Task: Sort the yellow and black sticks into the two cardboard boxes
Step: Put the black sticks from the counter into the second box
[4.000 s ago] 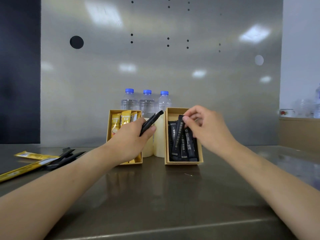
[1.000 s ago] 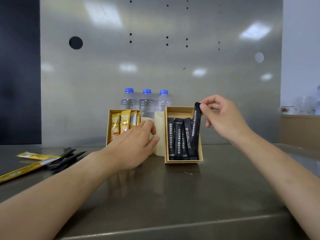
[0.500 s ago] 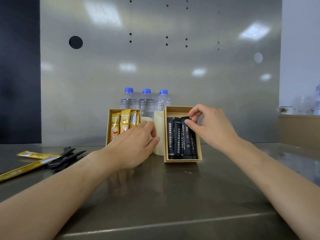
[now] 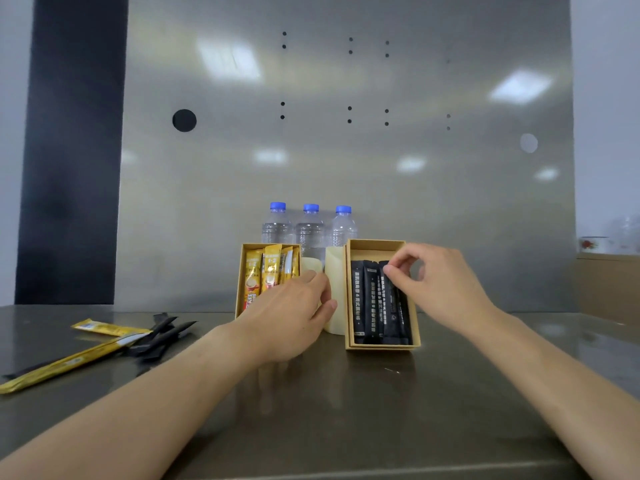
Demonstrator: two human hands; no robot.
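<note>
Right hand [image 4: 440,289] first: I have its thumb and forefinger pinched on the top end of the rightmost black stick [image 4: 393,299], which lies in the right-hand box [image 4: 381,345] beside the other black sticks [image 4: 363,303]. The rest of that hand is curled loosely above the box's right wall. As I judge it, this stick is nearly seated and only wants settling. To do that well, I would press its top end down flat against its neighbours, keep it parallel to them, and open my fingers straight upward so nothing drags out with them. The box is light card, so a sideways push could slide it on the smooth metal table [image 4: 346,410].

Left hand [image 4: 287,320] rests low between the boxes, fingers bent against the short cream cup [image 4: 309,266] and near the taller cream cup [image 4: 335,289]; I cannot tell whether it grips anything, and no stick shows in it. It covers the lower part of the left box [image 4: 242,271], where yellow sticks [image 4: 263,271] stand upright.

Further out at the left of the table, loose yellow sticks [image 4: 69,363] and loose black sticks [image 4: 162,337] lie in an overlapping heap, so sorting is not finished. Behind the boxes stand three water bottles [image 4: 310,230] against the steel wall panel [image 4: 346,150].
</note>
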